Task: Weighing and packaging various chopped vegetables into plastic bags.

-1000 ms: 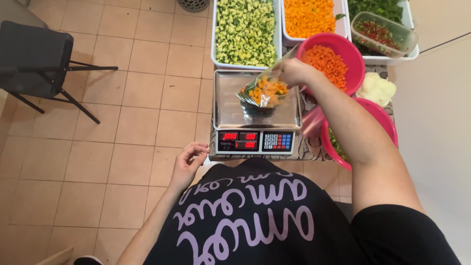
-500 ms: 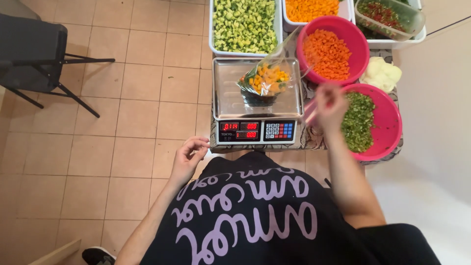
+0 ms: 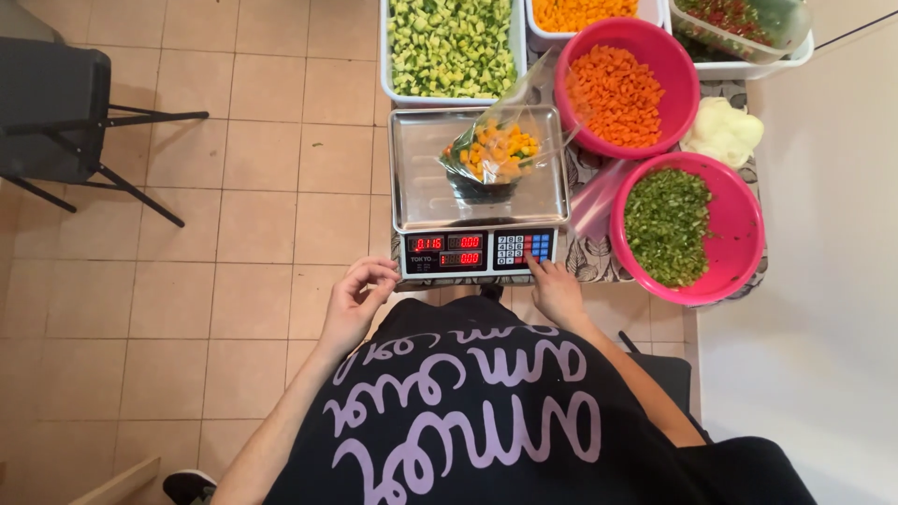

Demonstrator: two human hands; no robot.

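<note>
Clear plastic bag (image 3: 500,154) of chopped vegetables sits mid-pan on scale (image 3: 479,192). Likely light, soft, floppy, slippery film; best gripped at open top, far-right edge. Right hand (image 3: 554,288) fingertips press keypad (image 3: 524,249), grasping nothing. Left hand (image 3: 355,297) loosely curled, empty, near scale's left corner.

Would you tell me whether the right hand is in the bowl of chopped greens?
No, the right hand rests at the scale's keypad, apart from the pink bowl.
</note>
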